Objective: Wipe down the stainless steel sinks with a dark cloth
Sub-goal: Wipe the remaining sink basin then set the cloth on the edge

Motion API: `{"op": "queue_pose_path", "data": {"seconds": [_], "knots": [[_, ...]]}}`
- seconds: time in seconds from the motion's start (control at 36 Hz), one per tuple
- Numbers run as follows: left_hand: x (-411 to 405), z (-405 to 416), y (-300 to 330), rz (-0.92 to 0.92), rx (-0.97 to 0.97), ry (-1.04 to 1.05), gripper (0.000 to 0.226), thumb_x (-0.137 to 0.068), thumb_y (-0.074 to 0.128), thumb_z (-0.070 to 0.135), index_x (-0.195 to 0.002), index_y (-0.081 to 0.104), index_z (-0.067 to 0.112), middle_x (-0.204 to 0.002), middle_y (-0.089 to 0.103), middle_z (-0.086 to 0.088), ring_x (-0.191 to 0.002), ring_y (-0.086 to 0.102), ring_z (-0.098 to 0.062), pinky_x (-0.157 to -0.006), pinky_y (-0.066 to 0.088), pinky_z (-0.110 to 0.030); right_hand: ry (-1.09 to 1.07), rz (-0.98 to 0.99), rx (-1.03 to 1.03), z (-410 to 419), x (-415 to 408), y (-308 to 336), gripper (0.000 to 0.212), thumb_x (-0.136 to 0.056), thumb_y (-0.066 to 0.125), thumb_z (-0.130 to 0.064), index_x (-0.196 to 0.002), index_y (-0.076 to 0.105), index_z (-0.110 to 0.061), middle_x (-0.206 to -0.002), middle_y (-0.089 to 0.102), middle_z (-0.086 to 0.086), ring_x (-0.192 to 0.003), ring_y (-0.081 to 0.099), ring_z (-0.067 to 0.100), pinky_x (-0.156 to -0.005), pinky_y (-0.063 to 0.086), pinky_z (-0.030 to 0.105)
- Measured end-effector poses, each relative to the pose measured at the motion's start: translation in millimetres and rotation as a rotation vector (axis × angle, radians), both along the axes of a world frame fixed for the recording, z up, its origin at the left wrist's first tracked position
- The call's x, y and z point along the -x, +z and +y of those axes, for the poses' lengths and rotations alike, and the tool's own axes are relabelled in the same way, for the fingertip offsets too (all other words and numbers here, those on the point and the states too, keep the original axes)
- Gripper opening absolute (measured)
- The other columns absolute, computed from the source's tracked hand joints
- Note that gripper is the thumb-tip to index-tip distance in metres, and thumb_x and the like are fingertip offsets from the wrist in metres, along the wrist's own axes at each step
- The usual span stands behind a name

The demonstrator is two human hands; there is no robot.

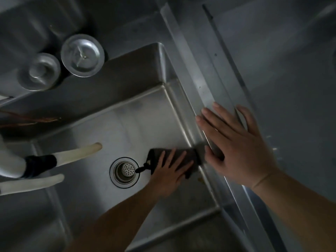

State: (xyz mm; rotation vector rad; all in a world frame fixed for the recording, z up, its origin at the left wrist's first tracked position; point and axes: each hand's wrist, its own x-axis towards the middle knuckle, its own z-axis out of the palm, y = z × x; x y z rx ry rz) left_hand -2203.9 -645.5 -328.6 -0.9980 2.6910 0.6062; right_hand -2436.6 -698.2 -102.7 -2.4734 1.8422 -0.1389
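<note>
Down on the sink (127,124) floor, at three o'clock from the drain (125,172), the left hand (170,176) presses the dark cloth (181,157) flat-fingered to scrub; the right hand (234,148), fingers straight, braces on the rim.

No lettering, label, brand mark, number or sign is showing legibly anywhere in the head view. The steel sink (127,124) is showing only bare metal, and the dark cloth (174,160) is carrying no readable tag. The two round metal lids (82,55) behind the basin are showing no stamped writing that can be made out in the dim light.
</note>
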Motion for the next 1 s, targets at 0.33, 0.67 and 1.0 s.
{"op": "queue_pose_path", "data": {"seconds": [0.33, 0.67, 1.0], "knots": [[-1.0, -197.5, 7.9, -0.114, 0.085, 0.344, 0.058, -0.098, 0.017, 0.060, -0.154, 0.005, 0.047, -0.166, 0.012, 0.002, -0.151, 0.014, -0.031, -0.118, 0.011, -0.055, -0.026, 0.005, 0.013, -0.7, -1.8, -0.9, 0.061, -0.087, 0.052, -0.037, -0.145, 0.049, -0.019, -0.153, 0.045, 0.002, -0.149, 0.028, 0.028, -0.113, 0.026, 0.058], [75.6, -184.2, 9.0, -0.048, -0.069, 0.942, 0.061, -0.101, 0.021, 0.047, -0.155, -0.006, 0.041, -0.167, -0.009, 0.004, -0.152, -0.007, -0.028, -0.117, -0.011, -0.058, -0.037, -0.020, 0.005, 1.2, -1.7, -3.2, 0.063, -0.086, 0.052, -0.037, -0.146, 0.048, -0.020, -0.154, 0.044, 0.001, -0.149, 0.027, 0.029, -0.110, 0.031, 0.053], [60.0, 26.9, 13.3, -0.030, -0.236, 0.513, 0.064, -0.100, 0.015, 0.059, -0.144, -0.030, 0.048, -0.160, -0.027, 0.008, -0.148, -0.025, -0.024, -0.112, -0.026, -0.053, -0.083, 0.142, -0.144, 6.9, -8.8, 11.9, 0.070, -0.089, 0.049, -0.042, -0.154, 0.031, -0.024, -0.162, 0.030, -0.001, -0.152, 0.016, 0.027, -0.115, 0.022, 0.059]]}}
